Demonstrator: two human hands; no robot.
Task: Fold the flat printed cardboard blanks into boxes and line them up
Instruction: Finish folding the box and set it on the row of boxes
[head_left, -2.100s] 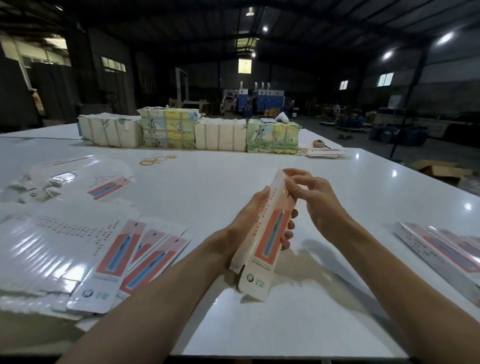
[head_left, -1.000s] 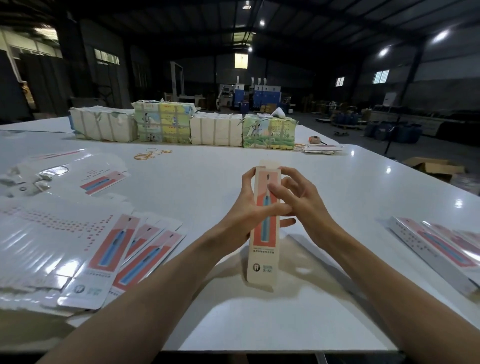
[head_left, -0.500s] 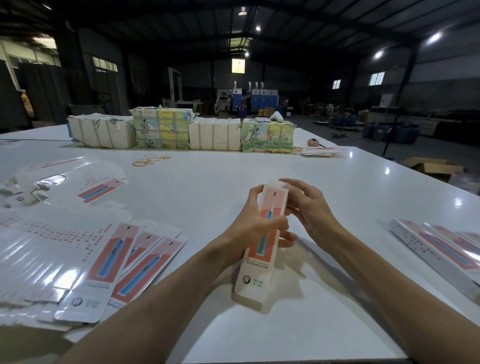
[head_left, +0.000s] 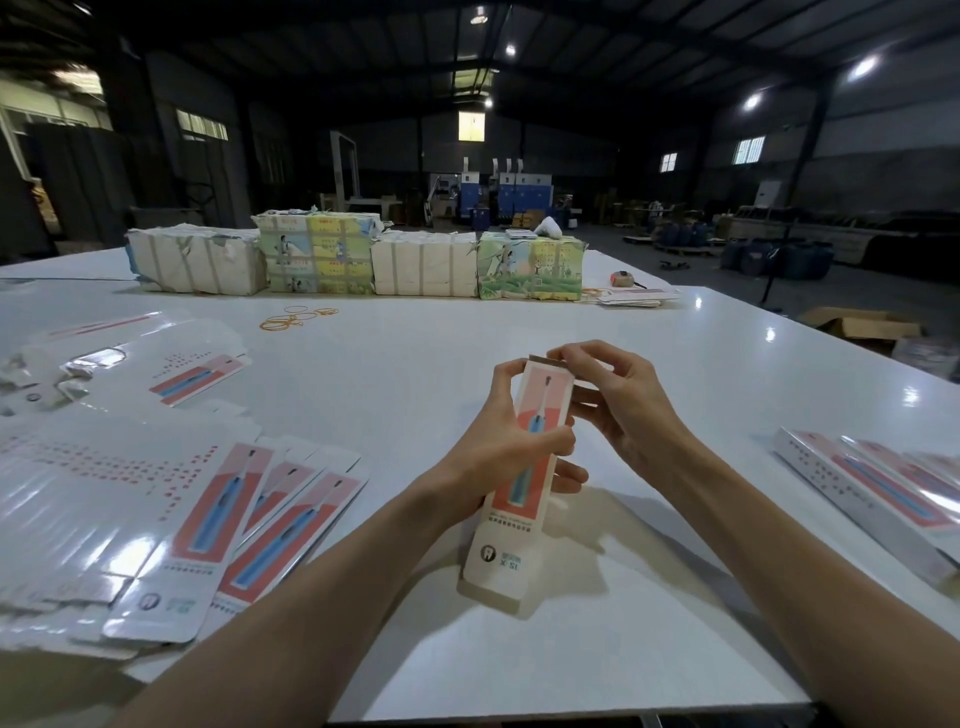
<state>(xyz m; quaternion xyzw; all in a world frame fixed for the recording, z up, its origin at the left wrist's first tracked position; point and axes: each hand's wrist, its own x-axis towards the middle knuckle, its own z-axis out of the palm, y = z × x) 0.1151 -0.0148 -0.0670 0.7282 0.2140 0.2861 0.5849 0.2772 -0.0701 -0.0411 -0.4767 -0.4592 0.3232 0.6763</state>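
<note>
Printed cardboard box (head_left: 521, 486), long and narrow, with a coral panel and a blue toothbrush picture, is being held over the near middle of the glossy white table (head_left: 415, 374). It is being kept tilted, its far end raised and its near end low over the surface; whether that end is touching the table cannot be told.

The box is being gripped round its middle by the left hand (head_left: 498, 447), with the thumb laid across the printed face and the fingers curled behind. Its far end is being worked by the right hand (head_left: 623, 410), whose fingertips (head_left: 558, 355) are being pinched on the small end flap (head_left: 545, 362). Whether the flap is already tucked in cannot be told.

Closing of the far end is being judged as the step in hand. For the next move, the flap is likely needing to be pressed fully into the tube while the walls are being steadied, not crushed, by the left grip. The near end is then needing to be checked.

After that, a place is being offered beside the row of finished white and coral boxes (head_left: 872, 493) lying side by side at the right edge. Many flat printed blanks (head_left: 208, 519) are being left fanned out along the left edge, so the task is being judged far from done.
</note>
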